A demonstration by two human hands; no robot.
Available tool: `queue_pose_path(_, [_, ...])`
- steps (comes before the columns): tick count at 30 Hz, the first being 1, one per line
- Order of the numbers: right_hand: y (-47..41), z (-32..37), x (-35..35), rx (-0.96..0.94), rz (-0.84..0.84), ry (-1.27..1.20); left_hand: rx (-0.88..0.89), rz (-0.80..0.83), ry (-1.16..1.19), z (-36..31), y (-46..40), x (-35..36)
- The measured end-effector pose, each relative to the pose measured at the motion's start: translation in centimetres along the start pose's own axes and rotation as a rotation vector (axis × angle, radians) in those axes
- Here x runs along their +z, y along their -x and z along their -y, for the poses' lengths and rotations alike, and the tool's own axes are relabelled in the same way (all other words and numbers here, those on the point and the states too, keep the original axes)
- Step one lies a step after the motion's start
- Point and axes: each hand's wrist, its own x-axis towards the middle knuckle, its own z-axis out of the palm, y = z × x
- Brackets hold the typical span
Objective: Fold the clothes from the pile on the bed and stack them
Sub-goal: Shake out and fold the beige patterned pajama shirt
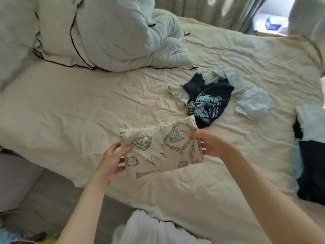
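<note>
Cream garment (163, 148) with dark line drawings; navy shirt (207, 101).

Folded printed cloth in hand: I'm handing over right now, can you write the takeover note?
Left hand and right hand each grip a short edge of the folded printed cloth, held over the bed.
Done: this piece is folded; a stack lies at the bed's right edge.
Left: place it on a stack, then fold the pile: navy printed shirt, pale blue garment, light piece.
</note>
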Motion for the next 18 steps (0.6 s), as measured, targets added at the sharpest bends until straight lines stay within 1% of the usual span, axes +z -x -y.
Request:
queue_pose_path(2, [3.4, -1.3, -1.1, -0.025, -0.016, -0.031, 0.017, 0.050, -0.024, -0.1, 2.1, 1.2])
queue_pose_path(6, [8.9, -3.8, -3.3, -0.071, -0.123, -0.149, 0.046, 0.164, -0.084, -0.5, 4.9, 3.9])
queue_pose_path(9, [13.3, -6.0, -5.6, -0.114, -0.204, -0.222, 0.051, 0.284, -0.143, -0.9, 6.0, 7.5])
queue_pose_path(15, [21.3, -12.1, -9.7, -0.213, -0.495, -0.469, 0.072, 0.548, -0.317, -1.8, 7.5, 16.8])
queue_pose_path(18, [24.7, -15.3, -11.6, -0.247, -0.632, -0.575, 0.089, 0.670, -0.391, -1.3, 9.1, 21.7])
